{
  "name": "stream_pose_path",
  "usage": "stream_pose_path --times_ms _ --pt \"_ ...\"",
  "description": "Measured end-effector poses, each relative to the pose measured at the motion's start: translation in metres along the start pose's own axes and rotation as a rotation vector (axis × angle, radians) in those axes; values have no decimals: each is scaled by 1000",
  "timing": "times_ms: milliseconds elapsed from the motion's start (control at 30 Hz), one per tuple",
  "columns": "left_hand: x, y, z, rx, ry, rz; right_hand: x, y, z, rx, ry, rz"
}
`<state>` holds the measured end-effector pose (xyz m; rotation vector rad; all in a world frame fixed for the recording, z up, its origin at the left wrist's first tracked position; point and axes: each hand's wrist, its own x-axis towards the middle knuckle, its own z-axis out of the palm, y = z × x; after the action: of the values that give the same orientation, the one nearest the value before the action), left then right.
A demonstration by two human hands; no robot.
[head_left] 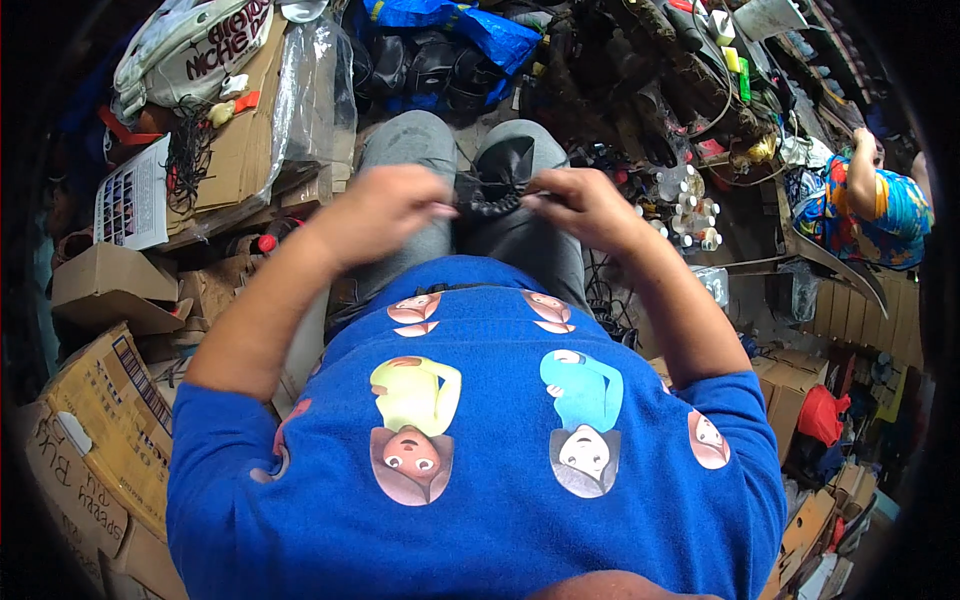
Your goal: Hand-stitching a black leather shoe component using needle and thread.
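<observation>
A black, partly shiny item (497, 190) rests between my knees, with a ridged or braided strip along its near side. It may be a shoe, but its full shape is hidden. My right hand (583, 205) is closed in a pinch at the right end of that strip. To the left, my left hand (400, 205) is blurred by motion over my left thigh. Its fingers are curled together, pointing toward the black item, and whatever they hold cannot be made out. Both forearms reach forward past my blue shirt (490, 400).
A blue bag (490, 35) holding dark rounded things lies beyond my knees. Cardboard boxes (120, 290) crowd the left side, and several small bottles (690, 215) stand at right. Another person (875, 210) in a colourful shirt is at far right.
</observation>
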<state>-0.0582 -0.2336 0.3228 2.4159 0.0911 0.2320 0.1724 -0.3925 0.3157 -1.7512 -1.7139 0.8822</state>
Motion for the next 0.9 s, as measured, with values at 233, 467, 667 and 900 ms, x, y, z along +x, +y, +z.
stream_pose_path --times_ms 233,467,667,900 --pt "-169 -78 -186 648 685 -522 -186 138 -102 -401 430 739" --pt "-164 -77 -210 470 716 -1111 -307 206 -135 -643 72 1218" --pt "35 -26 0 -115 164 -36 -69 68 -35 -67 178 392" --pt "106 -40 39 -336 -207 -133 8 22 -22 -143 179 74"
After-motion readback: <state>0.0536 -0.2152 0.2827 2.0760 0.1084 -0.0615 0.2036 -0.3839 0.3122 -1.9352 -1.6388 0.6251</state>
